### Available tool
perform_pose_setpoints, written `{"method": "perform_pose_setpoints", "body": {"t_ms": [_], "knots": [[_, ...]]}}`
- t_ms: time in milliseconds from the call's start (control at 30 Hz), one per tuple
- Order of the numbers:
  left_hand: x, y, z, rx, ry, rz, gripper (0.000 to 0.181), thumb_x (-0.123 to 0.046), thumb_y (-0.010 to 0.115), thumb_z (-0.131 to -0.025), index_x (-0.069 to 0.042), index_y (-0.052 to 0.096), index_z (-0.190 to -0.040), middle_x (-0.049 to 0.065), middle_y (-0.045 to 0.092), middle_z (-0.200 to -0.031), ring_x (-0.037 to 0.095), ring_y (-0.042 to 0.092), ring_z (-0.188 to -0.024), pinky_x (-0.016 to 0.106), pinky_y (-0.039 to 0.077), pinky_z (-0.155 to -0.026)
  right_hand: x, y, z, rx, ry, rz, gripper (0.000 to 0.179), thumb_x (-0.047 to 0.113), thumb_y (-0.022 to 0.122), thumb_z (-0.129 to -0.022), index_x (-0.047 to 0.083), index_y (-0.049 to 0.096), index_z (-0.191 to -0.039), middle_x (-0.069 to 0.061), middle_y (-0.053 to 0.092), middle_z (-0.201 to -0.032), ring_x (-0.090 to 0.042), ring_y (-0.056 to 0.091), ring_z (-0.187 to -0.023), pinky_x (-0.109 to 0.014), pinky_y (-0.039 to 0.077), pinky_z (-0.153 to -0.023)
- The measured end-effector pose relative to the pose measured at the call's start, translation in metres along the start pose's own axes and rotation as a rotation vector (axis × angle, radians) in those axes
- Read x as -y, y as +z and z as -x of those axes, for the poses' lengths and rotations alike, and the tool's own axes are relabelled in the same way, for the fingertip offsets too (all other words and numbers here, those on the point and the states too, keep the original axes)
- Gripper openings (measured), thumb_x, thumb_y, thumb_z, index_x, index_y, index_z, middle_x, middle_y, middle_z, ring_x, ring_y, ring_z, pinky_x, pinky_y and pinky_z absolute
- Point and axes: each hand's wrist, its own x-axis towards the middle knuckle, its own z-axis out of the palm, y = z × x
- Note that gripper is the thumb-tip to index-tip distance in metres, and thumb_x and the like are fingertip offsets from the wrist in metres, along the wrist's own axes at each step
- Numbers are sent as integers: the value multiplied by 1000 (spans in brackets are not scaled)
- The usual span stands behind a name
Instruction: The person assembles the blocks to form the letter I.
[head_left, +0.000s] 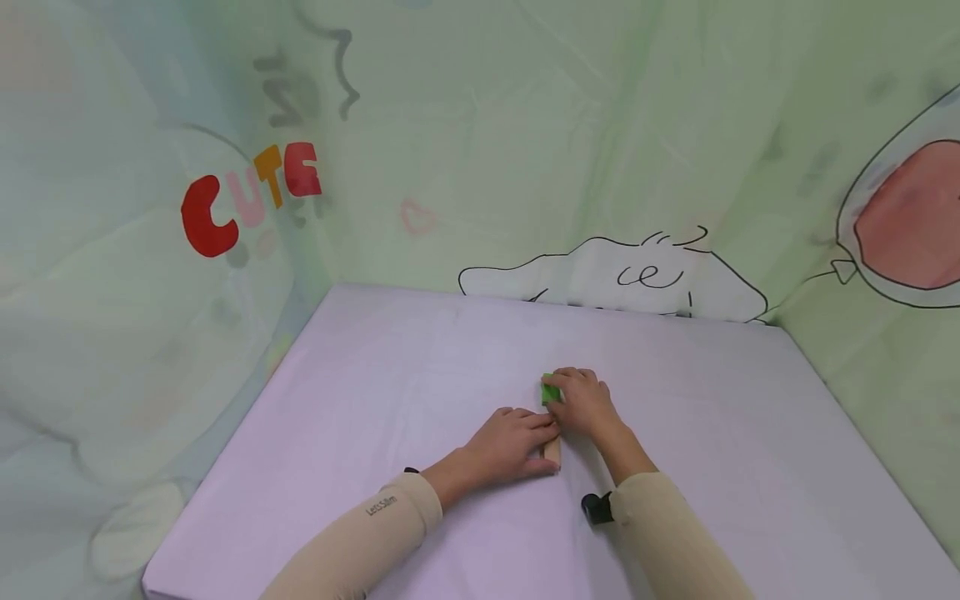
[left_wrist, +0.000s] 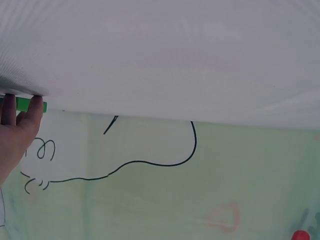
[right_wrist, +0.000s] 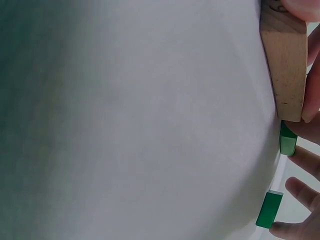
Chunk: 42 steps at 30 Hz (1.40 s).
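My left hand (head_left: 513, 446) grips a plain wooden block (head_left: 552, 452) on the table, thumb at its near end, fingers at its far end. Dark marks show on the block's end in the right wrist view. Just beyond, my right hand (head_left: 585, 402) pinches a small green block (head_left: 551, 390) between thumb and finger. That green block (left_wrist: 22, 104) and the right hand (left_wrist: 20, 127) appear at the left edge of the left wrist view. Another green piece (right_wrist: 288, 139) adjoins the wooden block's far end in the right wrist view, partly covered by fingers.
A pale lilac cloth covers the table (head_left: 420, 350). Behind it and at the sides hangs a light green curtain (head_left: 480, 167) with drawings and the letters CUTE. Black wrist straps show at both sleeves, with a dark device (head_left: 597, 508) under the right one.
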Motion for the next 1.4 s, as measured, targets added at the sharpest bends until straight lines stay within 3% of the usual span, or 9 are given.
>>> {"method": "perform_pose_setpoints", "body": {"t_ms": [300, 667, 1400], "knots": [[-1, -4, 2, -3, 2, 5, 64, -66, 52, -99, -29, 54, -152, -11, 51, -157, 13, 55, -137, 42, 48, -106, -1, 0, 4, -77, -19, -12, 50, 21, 74, -92, 8, 65, -139, -21, 58, -144, -50, 45, -138, -77, 30, -109], [0, -6, 1, 25, 2, 4, 63, -66, 49, -101, -28, 55, -152, -11, 51, -157, 14, 53, -139, 41, 46, -108, 7, -6, 11, -109, -33, -20, 50, 19, 75, -91, 7, 65, -138, -24, 58, -143, -50, 45, -137, -73, 34, -109], [3, -3, 3, -12, 25, 43, 57, -60, 47, -104, -27, 57, -150, -9, 56, -152, 16, 56, -135, 39, 46, -108, 7, -12, 41, -206, -135, 29, 48, 22, 80, -90, 6, 68, -134, -22, 62, -136, -48, 51, -131, -71, 38, -107]]}}
